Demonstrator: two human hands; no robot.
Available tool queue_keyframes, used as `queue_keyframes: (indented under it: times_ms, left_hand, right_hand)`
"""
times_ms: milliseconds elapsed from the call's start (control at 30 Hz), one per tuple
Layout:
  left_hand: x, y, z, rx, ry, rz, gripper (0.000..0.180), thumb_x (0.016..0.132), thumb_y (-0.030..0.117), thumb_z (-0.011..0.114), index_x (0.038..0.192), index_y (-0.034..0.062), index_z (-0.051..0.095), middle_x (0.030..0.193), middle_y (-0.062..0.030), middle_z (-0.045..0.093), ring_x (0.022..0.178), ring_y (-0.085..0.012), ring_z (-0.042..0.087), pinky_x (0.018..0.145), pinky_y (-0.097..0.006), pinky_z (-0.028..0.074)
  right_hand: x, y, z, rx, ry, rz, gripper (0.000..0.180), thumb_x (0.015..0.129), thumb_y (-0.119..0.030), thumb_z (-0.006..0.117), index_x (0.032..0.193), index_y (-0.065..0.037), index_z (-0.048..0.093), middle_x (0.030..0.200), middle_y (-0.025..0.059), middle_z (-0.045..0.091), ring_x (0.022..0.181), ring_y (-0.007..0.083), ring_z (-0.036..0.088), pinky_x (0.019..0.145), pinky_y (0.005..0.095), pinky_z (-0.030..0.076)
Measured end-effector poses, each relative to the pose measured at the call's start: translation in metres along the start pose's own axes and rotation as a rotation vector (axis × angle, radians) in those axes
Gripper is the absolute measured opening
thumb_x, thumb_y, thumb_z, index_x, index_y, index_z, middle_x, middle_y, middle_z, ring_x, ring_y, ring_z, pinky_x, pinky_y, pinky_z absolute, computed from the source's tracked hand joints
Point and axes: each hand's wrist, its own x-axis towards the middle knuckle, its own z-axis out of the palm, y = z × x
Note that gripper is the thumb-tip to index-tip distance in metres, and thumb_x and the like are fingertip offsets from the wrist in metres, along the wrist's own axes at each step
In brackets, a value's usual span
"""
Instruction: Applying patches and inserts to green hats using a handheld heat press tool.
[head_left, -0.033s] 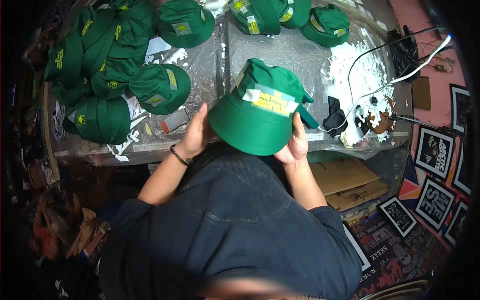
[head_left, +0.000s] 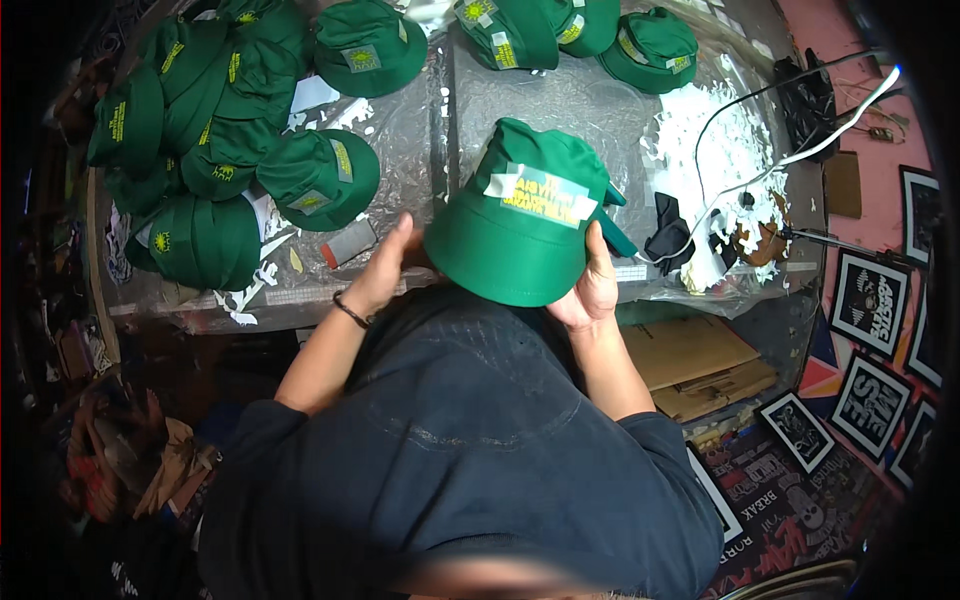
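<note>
The green cloth bucket hat with a soft crown and stitched brim (head_left: 508,260) is between the person's two hands, above the near edge of the table covered in clear plastic sheeting (head_left: 540,95), its brim dipping toward the body. The right hand (head_left: 590,292) bears the grip: its thumb lies up along the hat's right side while its fingers pass under the brim, so the cloth seems clasped between them. The left hand (head_left: 382,277) stands just left of the brim, thumb raised and apart from the crown; its fingertips are hidden, so whether they touch the cloth cannot be told. Between the hands, on the crown, the yellow lettering under a shiny translucent film patch (head_left: 545,195) faces up, with a small white tape tab (head_left: 497,184) at its left end. Good handling here probably means a light hold by the brim, clear of the film, with the left hand supporting the opposite side so that the soft crown does not buckle. Any turn is best made slowly, away from the dark green flat-sided object (head_left: 619,236) just beyond the right thumb and the loose white scraps (head_left: 690,140) farther right.
</note>
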Motion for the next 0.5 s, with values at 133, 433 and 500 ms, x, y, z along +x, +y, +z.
queue_keyframes:
  times_ms: [133, 433, 500]
  left_hand:
    - [-0.003, -0.016, -0.039, 1.328, 0.397, 0.26, 0.022, 0.088, 0.024, 0.068, 0.103, 0.0078, 0.07, 0.1, -0.0113, 0.068, 0.103, -0.0337, 0.062, 0.085, -0.04, 0.049]
    - [-0.019, -0.081, -0.103, 1.653, 0.474, 0.294, 0.06, 0.079, -0.001, 0.066, 0.137, 0.0078, 0.051, 0.134, -0.0138, 0.05, 0.126, -0.0351, 0.046, 0.106, -0.047, 0.037]
    - [-0.017, -0.082, -0.107, 1.615, 0.502, 0.267, 0.06, 0.079, 0.001, 0.067, 0.137, 0.0081, 0.051, 0.134, -0.0134, 0.05, 0.126, -0.0349, 0.046, 0.106, -0.047, 0.037]
  right_hand:
    - [0.003, -0.015, 0.015, -0.072, 0.055, -0.12, 0.056, 0.105, -0.04, 0.042, 0.146, -0.002, 0.039, 0.145, 0.0161, 0.05, 0.132, 0.0301, 0.05, 0.112, 0.0456, 0.039]
    - [-0.001, -0.049, 0.038, -0.042, -0.087, -0.288, 0.048, 0.106, -0.036, 0.04, 0.144, -0.008, 0.047, 0.148, 0.0123, 0.048, 0.138, 0.0279, 0.043, 0.118, 0.0474, 0.026]
    - [-0.004, -0.045, 0.037, -0.059, -0.083, -0.292, 0.048, 0.106, -0.036, 0.04, 0.144, -0.008, 0.047, 0.148, 0.0122, 0.049, 0.138, 0.0277, 0.043, 0.118, 0.0471, 0.026]
